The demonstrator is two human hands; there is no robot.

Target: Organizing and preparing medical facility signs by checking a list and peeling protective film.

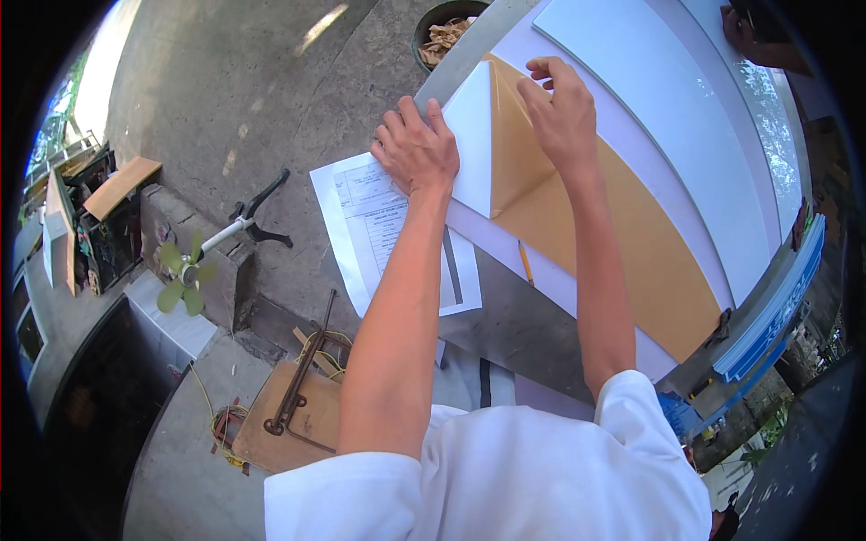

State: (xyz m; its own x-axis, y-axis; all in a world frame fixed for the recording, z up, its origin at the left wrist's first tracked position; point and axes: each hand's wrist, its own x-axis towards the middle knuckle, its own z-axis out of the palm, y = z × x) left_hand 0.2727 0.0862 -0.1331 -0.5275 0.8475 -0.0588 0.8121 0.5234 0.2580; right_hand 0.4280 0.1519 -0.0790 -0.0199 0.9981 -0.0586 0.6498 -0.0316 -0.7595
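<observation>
A long white panel (471, 135) lies on the table with brown backing paper (622, 252) over most of it. At the panel's left end the paper is folded back in a creased flap, and white shows there. My left hand (419, 149) lies with fingers spread on the panel's left edge, beside a printed sheet (361, 225) partly under my forearm. Over the flap, my right hand (561, 113) has curled fingers, thumb and forefinger at the paper's edge; the exact grip is partly hidden. A yellow pencil (526, 263) rests just below the panel.
Another white panel (649, 117) lies beyond the brown paper. At the far right is another person's hand (740, 32). A bin with crumpled brown paper (442, 41) stands past the table. Left are a fan (188, 272) and a wooden board with a metal tool (293, 401).
</observation>
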